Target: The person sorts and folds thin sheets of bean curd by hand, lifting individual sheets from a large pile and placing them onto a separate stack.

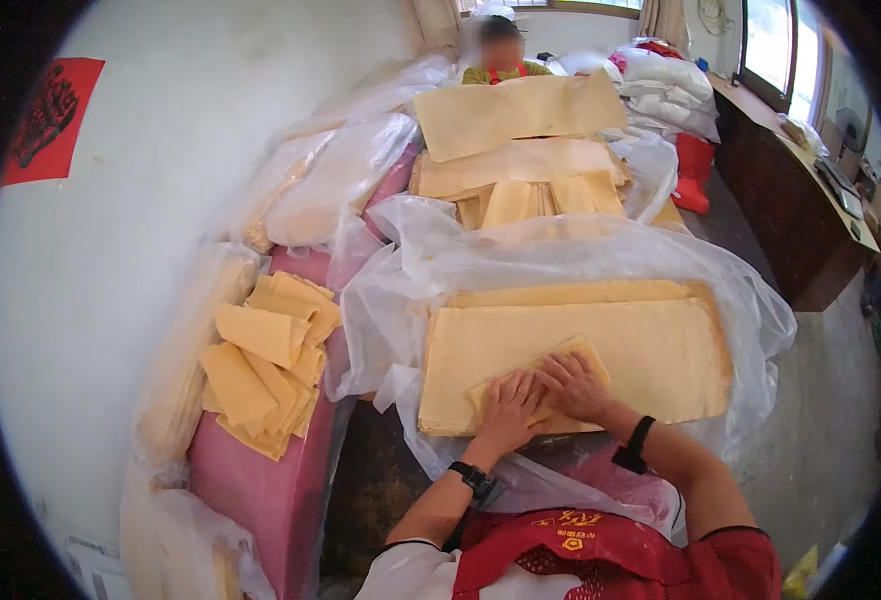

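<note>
A stack of thin, pale yellow sheets (pixel 560 325), resembling dried tofu skin, lies in front of me on spread clear plastic. On its near edge rests a folded yellow sheet (pixel 592 358), partly hidden under my hands. My left hand (pixel 510 405) presses flat on its left part with the fingers stretched out. Beside it, almost touching, my right hand (pixel 572 387) lies on the right part, its fingers also extended. To the left, several folded sheets (pixel 260 335) sit in a loose pile on a pink surface (pixel 245 490).
Clear plastic (pixel 560 245) surrounds the stack. Across the table a person (pixel 505 60) is behind a large raised sheet (pixel 520 112), above another stack (pixel 520 165). Plastic-wrapped bundles (pixel 345 165) line the wall. Red boots (pixel 693 170) and a dark counter (pixel 780 200) stand at right.
</note>
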`<state>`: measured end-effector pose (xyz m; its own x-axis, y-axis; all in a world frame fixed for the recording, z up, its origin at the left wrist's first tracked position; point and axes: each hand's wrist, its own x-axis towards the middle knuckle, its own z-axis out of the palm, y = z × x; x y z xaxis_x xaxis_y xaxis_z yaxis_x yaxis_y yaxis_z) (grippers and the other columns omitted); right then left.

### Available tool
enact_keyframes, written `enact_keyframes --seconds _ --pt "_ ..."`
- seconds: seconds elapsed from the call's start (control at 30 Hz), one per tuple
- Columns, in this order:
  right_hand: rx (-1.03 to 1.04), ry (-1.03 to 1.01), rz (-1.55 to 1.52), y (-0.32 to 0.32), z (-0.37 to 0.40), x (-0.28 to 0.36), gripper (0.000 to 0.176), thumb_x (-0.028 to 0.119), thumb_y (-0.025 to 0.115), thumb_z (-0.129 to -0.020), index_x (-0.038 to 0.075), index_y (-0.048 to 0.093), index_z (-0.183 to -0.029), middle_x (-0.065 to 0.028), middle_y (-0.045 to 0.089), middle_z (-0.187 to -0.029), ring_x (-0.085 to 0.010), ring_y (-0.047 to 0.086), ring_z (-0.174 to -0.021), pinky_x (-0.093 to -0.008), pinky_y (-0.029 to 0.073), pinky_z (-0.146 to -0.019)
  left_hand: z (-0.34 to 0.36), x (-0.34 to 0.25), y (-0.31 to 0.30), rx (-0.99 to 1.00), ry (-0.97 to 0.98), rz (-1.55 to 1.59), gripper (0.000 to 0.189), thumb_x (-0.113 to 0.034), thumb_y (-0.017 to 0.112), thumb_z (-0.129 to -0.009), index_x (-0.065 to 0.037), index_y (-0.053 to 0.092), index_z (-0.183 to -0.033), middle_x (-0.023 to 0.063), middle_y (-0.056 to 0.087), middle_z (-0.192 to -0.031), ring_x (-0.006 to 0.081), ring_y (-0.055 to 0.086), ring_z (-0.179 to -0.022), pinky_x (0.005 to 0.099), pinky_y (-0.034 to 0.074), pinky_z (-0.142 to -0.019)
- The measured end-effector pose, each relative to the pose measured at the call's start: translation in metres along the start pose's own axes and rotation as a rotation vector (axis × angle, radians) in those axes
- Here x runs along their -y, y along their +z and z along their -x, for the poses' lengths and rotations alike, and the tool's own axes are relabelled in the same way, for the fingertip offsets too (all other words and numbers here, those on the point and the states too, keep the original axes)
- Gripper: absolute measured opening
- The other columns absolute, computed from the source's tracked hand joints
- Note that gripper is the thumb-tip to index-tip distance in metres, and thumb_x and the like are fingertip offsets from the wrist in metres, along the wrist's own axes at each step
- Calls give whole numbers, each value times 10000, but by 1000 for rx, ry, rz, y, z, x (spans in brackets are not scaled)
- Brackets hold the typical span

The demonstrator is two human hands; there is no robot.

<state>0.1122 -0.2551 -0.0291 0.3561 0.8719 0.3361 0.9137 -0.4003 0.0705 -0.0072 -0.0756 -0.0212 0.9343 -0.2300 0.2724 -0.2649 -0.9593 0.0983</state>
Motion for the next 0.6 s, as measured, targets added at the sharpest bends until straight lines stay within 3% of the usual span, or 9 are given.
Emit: enact_keyframes --seconds 0.2,0.27,0.3,0.37,0.4,0.47,0.5,0.57,0.6 --pt "132 42 -158 -27 11 1 907 623 664 -720 30 434 -1367 -199 362 -1467 -340 295 -1395 -536 173 -1142 18 16 0 -29 -100 44 711 -479 649 -805 -93 464 -1373 178 389 -1444 345 291 -1383 557 187 -1122" --pt "148 24 -204 -23 13 -4 727 535 607 -832 49 456 -1351 -196 359 -1474 -340 271 -1407 -537 176 -1137 27 25 -9 103 25 -227 622 -385 660 -817 -77 499 -1333 188 428 -1413 349 343 -1356 505 254 -1113" --pt "121 -34 -110 -14 19 -11 589 426 606 -854 52 501 -1296 -192 442 -1402 -337 365 -1346 -526 241 -1108 34 34 -21 99 -18 -250 622 -385 660 -817 -77 499 -1333 188 428 -1413 349 343 -1356 505 254 -1113" --pt "82 -104 1 -18 10 -20 454 317 606 -875 56 547 -1241 -188 525 -1330 -333 459 -1285 -515 307 -1078 26 50 -44 435 -190 328 578 -301 682 -794 -39 538 -1288 218 464 -1367 368 411 -1304 465 379 -1035" --pt "192 26 -159 -38 3 -21 364 223 597 -863 54 576 -1185 -169 591 -1226 -335 535 -1182 -489 378 -1016 30 57 -52 417 -201 321 578 -301 682 -794 -39 538 -1288 218 464 -1367 368 411 -1304 465 379 -1035" --pt "294 148 -312 -75 -15 -17 289 128 588 -850 52 606 -1128 -151 656 -1123 -338 611 -1080 -463 449 -954 45 77 -72 -109 -309 536 600 -205 685 -827 -32 456 -1355 212 449 -1381 338 470 -1257 408 445 -972" --pt "308 300 -407 -92 -28 -12 289 130 610 -850 47 610 -1127 -129 671 -1036 -313 639 -993 -413 482 -898 46 80 -81 -120 -314 529 600 -205 685 -827 -32 456 -1355 212 449 -1381 338 470 -1257 408 445 -972" --pt "319 440 -505 -96 -48 6 291 133 632 -850 41 614 -1126 -106 686 -950 -287 667 -906 -362 516 -842 49 83 -97 -663 -506 963 651 -131 669 -866 -41 343 -1423 151 441 -1398 250 471 -1256 362 432 -987" --pt "233 447 -1004 -85 -56 18 269 123 626 -876 48 613 -1133 -80 677 -935 -240 658 -892 -342 517 -795 53 86 -90 -458 -561 1465 700 -59 663 -862 -69 290 -1454 75 458 -1371 173 421 -1280 360 370 -1051"
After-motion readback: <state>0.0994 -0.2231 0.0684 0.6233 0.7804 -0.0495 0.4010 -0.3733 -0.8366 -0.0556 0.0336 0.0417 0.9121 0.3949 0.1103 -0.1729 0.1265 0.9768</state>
